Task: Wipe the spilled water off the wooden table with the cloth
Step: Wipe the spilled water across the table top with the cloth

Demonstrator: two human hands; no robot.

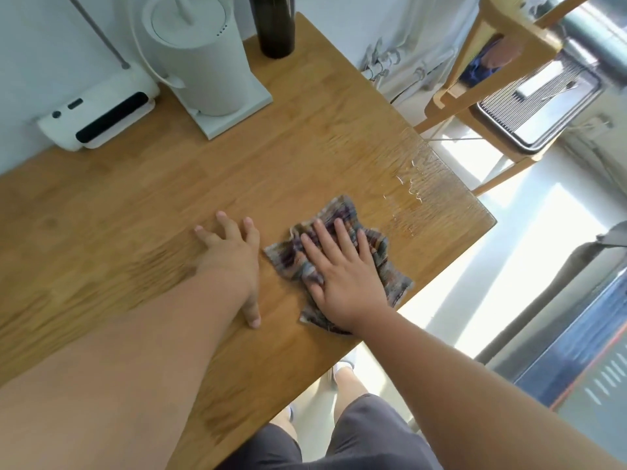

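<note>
A multicoloured striped cloth (390,266) lies flat on the wooden table (169,205). My right hand (342,276) presses down on the cloth with straight, spread fingers. Spilled water (412,195) glistens on the wood just beyond the cloth, toward the table's right corner. My left hand (234,256) rests flat on the bare wood to the left of the cloth, fingers spread, holding nothing.
A white electric kettle (200,52) on its base stands at the back, a white device (101,113) to its left and a dark bottle (274,25) to its right. A wooden chair (488,62) stands past the table's right edge. My legs show below the near edge.
</note>
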